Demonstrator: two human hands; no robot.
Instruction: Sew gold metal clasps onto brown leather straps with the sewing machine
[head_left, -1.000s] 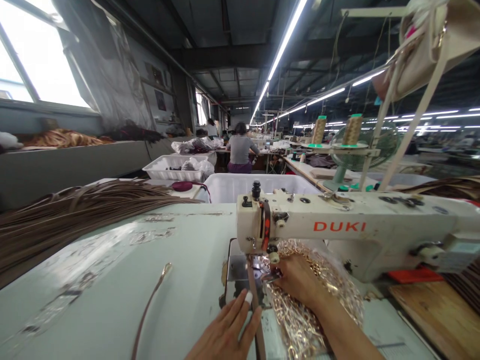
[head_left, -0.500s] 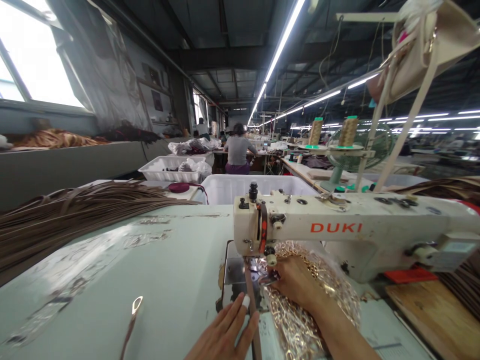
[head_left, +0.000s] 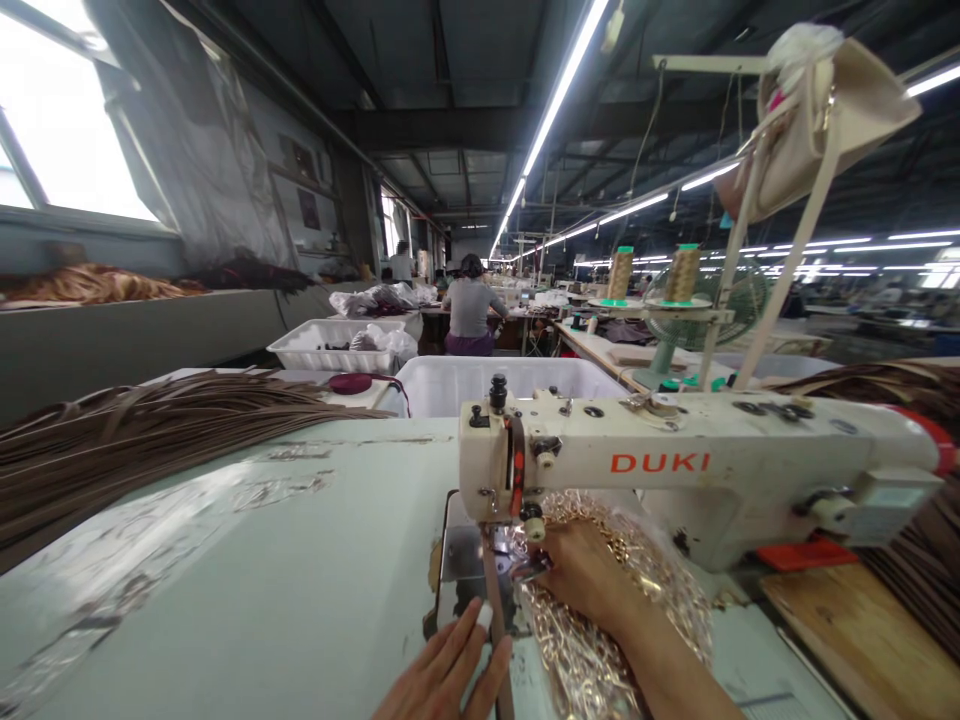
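Note:
A narrow brown strap [head_left: 493,585] runs lengthwise under the needle area of a white sewing machine [head_left: 585,450]. My left hand [head_left: 454,665] lies over the near part of the strap, fingers stretched out, with a white wrap on one fingertip. Beside the presser foot, my right hand [head_left: 577,570] is closed at a shiny metal piece [head_left: 531,568]; its fingertips are partly hidden, so what it grips is unclear. Under my right forearm sits a clear plastic bag of gold-coloured chains and metal fittings [head_left: 577,650].
Brown straps [head_left: 165,420] are heaped at the left of the pale green table [head_left: 247,590]. A white bin [head_left: 502,380] stands behind the machine. At right are a wooden board [head_left: 862,630] and thread cones [head_left: 682,275]. Another person [head_left: 470,310] sits farther off.
The strap end with a gold-coloured loop, earlier on the table at left, is out of view now. Both hands keep nearly the same places at the machine. The whole view has shifted slightly.

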